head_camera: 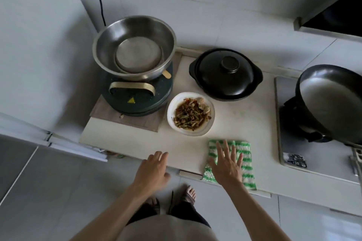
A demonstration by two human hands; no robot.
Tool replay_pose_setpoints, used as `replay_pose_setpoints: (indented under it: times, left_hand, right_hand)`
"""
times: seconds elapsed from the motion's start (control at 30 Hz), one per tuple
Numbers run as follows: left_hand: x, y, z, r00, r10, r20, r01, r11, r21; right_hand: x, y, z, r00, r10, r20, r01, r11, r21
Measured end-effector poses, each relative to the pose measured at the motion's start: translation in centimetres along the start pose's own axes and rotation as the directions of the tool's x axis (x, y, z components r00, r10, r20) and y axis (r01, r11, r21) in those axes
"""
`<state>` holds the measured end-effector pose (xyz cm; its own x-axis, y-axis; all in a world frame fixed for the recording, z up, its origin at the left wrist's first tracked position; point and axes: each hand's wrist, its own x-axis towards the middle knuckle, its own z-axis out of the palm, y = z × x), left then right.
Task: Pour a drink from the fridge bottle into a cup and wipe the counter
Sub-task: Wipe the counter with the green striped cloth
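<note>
The spread fingers (225, 150) of the right hand (227, 164) are pressed flat on the cloth (244, 154) at the counter (244, 121) edge; the left hand (154, 168) is relaxed, empty. A wipe toward 11 o'clock could knock the plate (191, 114). No bottle or cup is seen.

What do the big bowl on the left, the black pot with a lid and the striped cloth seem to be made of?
Big bowl: likely stainless steel, a brushed grey sheen with reflections.
Black pot: probably glazed ceramic, thick, dark, softly glossy.
Striped cloth: a soft textile, green and white, with a fuzzy surface.
</note>
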<state>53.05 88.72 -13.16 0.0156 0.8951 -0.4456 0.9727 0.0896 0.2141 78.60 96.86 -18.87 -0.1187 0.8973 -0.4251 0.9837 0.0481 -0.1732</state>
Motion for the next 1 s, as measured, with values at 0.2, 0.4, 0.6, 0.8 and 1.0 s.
replay_pose_setpoints:
  times: [0.2,0.4,0.6,0.8,1.0]
  left_hand:
    - [0.7,-0.9,0.6,0.999,0.041,-0.009,-0.041,0.999,-0.007]
    - [0.9,-1.6,0.2,0.986,0.165,-0.037,-0.168,0.984,-0.064]
    - [-1.0,-3.9,-1.0,0.945,0.258,-0.201,-0.302,0.923,-0.237]
    - [-3.2,-9.5,-2.8,0.891,0.4,-0.212,-0.451,0.831,-0.326]
    - [-5.0,-15.8,-4.2,0.889,0.366,-0.274,-0.448,0.817,-0.362]
  right_hand:
    - [0.5,1.0,2.0,0.999,0.012,-0.049,-0.013,1.0,-0.006]
    - [0.5,-0.1,4.2,0.983,0.112,-0.144,-0.115,0.993,-0.011]
    - [-0.6,-7.4,6.9,0.958,0.175,-0.229,-0.162,0.984,0.073]
    - [-0.2,-17.8,9.8,0.951,0.17,-0.259,-0.14,0.982,0.129]
    - [-0.4,-29.1,11.7,0.97,0.118,-0.213,-0.087,0.985,0.151]
